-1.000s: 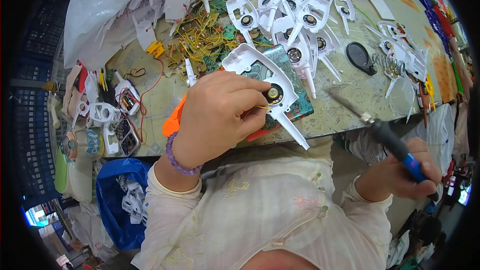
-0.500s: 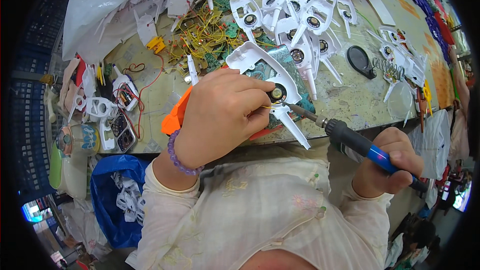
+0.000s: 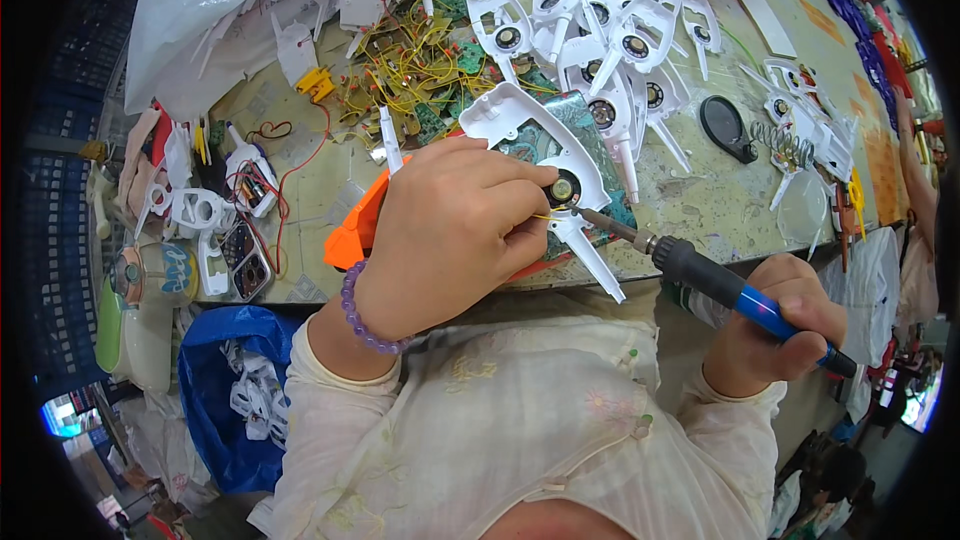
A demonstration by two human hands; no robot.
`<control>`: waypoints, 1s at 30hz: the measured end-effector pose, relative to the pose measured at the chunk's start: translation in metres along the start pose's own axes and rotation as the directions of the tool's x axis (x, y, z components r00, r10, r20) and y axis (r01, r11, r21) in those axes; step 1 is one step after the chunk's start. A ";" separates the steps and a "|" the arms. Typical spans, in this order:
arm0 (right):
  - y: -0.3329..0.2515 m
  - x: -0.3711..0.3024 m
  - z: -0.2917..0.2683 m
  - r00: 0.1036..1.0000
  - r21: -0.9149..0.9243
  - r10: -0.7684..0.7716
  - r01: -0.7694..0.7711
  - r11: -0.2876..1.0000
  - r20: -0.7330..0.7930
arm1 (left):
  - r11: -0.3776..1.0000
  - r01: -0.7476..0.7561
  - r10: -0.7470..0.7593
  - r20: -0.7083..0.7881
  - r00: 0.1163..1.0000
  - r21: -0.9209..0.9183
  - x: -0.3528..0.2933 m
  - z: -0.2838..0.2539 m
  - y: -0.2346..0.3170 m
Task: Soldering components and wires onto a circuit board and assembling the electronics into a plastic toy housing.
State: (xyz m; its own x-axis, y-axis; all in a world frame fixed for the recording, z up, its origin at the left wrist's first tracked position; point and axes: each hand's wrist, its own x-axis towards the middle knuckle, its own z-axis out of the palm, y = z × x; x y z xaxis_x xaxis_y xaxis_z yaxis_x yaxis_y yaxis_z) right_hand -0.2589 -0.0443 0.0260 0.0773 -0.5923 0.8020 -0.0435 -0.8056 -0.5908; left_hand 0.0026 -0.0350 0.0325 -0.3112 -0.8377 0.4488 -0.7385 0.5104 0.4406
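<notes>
A white plastic housing [image 3: 585,172] with a round black speaker [image 3: 565,186] in it lies at the table's near edge. My left hand [image 3: 450,215], a purple bead bracelet on its wrist, is closed in a pinch beside the speaker. A thin yellow wire [image 3: 541,217] runs out from between its thumb and fingers; the index fingertip touches the speaker's rim. In my right hand [image 3: 785,320] is a soldering iron [image 3: 708,275] with a blue and black handle. Its tip meets the speaker's lower edge, close to the wire's end.
Wired circuit boards [image 3: 415,80] are heaped beyond my left hand. Several white housings with speakers [image 3: 610,40] pile up at the back. An orange tool [image 3: 350,230] lies beside my left wrist. To the right are a black ring-shaped part [image 3: 722,125] and a coil spring [image 3: 785,145].
The housing, my left hand and the view of the table have shifted very slightly. The iron's tip stays at the speaker's edge, and both hands keep their grip.
</notes>
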 end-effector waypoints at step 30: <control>0.010 -0.007 -0.019 0.936 -0.022 0.170 -0.185 0.982 -0.307 | 1.000 0.006 -0.006 0.003 1.000 0.010 0.000 0.001 0.003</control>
State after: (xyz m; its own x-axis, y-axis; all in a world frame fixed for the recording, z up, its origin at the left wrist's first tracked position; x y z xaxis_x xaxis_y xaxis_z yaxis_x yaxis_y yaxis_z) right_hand -0.2783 -0.0486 0.0159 -0.2410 -0.6947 0.6777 -0.0785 -0.6821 -0.7271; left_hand -0.0007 -0.0335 0.0332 -0.3083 -0.8414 0.4439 -0.7463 0.5033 0.4356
